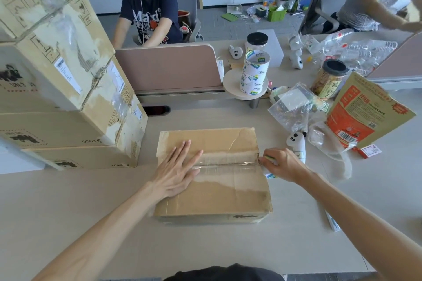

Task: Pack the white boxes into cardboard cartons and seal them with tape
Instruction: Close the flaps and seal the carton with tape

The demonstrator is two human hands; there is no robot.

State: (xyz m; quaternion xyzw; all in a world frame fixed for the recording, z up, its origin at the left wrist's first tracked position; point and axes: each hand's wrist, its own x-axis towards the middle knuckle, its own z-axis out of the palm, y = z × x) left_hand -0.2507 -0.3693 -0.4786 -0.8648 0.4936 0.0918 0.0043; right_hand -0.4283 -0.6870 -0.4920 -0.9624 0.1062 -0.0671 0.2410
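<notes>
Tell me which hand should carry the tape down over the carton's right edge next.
Right. The right hand grips the tape roll at that edge, where the clear strip ends. The left hand lies flat on the carton, near its left side, steadying it.

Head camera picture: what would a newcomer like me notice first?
Mid-table, the left hand presses flat on a closed cardboard carton while the right hand grips a tape roll at its right edge, clear tape stretched along the seam. At the left towers a stack of cartons; behind, spare tape rolls stand piled on a round stand.
</notes>
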